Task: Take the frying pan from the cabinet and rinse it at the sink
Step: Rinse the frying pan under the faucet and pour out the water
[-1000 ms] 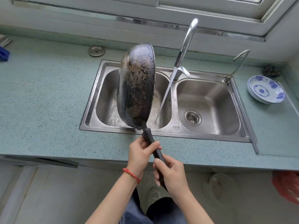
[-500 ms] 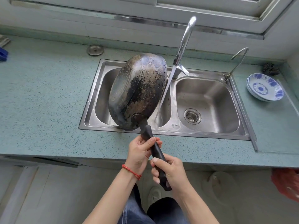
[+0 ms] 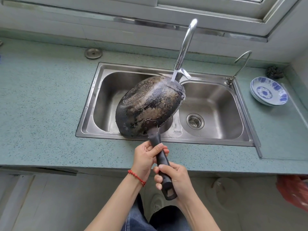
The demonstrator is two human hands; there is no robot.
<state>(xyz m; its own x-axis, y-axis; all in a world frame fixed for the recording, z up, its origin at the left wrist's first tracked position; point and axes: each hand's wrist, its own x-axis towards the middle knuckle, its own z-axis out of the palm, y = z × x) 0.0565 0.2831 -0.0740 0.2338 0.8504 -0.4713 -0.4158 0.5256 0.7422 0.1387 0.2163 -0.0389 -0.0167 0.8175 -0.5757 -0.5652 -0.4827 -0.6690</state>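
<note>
The frying pan (image 3: 150, 107), black and scorched, is turned bottom-up over the left basin of the steel double sink (image 3: 215, 139). Water runs from the tall chrome faucet (image 3: 185, 45) onto the pan's far rim. Its black handle points back toward me. My left hand (image 3: 146, 157), with a red bead bracelet at the wrist, grips the handle near the pan. My right hand (image 3: 173, 179) grips the handle's end. The pan's inside is hidden.
A speckled green countertop (image 3: 41, 97) surrounds the sink. Blue-and-white bowls (image 3: 269, 93) are stacked at the right, with a dark scourer (image 3: 275, 72) behind them. A small curved tap (image 3: 240, 64) stands at the sink's right corner. A round metal cap (image 3: 93, 53) sits at back left.
The pan has rotated from standing on edge to bottom-up and swung right and lower, so the water stream now hits its underside. Both hands stay on the handle.
</note>
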